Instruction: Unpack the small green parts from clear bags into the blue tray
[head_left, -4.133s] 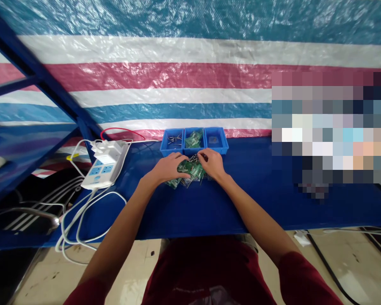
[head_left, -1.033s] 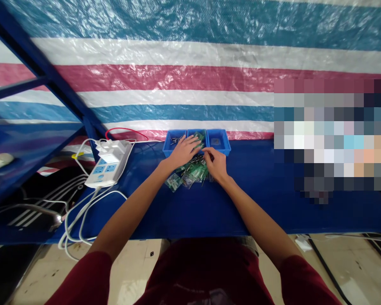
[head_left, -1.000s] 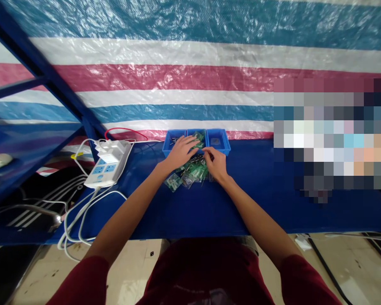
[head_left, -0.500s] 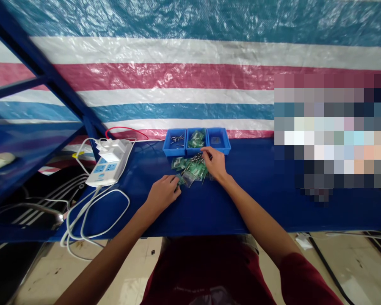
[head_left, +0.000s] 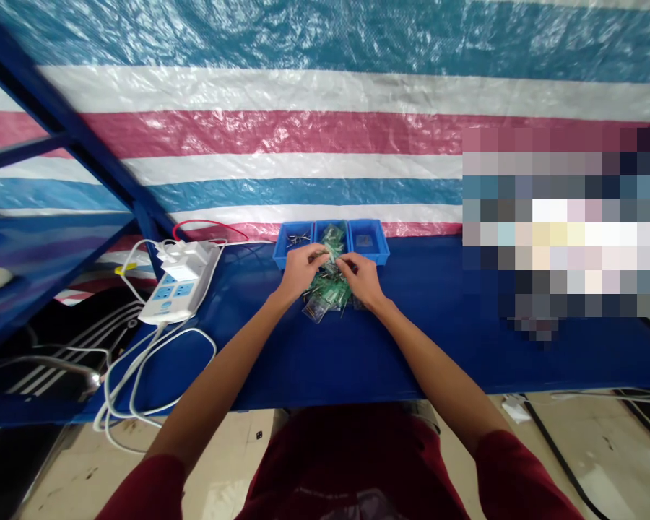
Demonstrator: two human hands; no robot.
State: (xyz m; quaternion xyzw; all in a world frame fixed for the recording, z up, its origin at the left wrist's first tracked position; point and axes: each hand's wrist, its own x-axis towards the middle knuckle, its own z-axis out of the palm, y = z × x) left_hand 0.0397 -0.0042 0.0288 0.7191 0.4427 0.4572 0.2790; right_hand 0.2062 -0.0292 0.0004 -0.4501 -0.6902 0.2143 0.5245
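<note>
My left hand (head_left: 303, 270) and my right hand (head_left: 362, 277) meet over a pile, fingers pinched. Between their fingertips is a small greenish plastic packet (head_left: 332, 256), partly covered by the fingers. Below them the pile of green packets (head_left: 333, 290) lies on the table, mixed with thin dark metal pieces. A clear plastic bag (head_left: 316, 308) rests at its front left. Just behind stand three joined blue bins: the left bin (head_left: 279, 254) holds thin metal pieces, the middle one green packets (head_left: 334, 234), and the right bin (head_left: 378, 257) a clear packet.
A white power strip (head_left: 167, 309) with plugged-in adapters stands on the blue table (head_left: 438, 339) at left. Its white cable (head_left: 135, 390) loops over the front edge. A striped tarp (head_left: 303, 133) hangs behind. A blurred-out area covers the right side.
My left hand has moved from the pile's near left side up to its far side, beside my right hand. A greenish packet is now between their fingertips.
</note>
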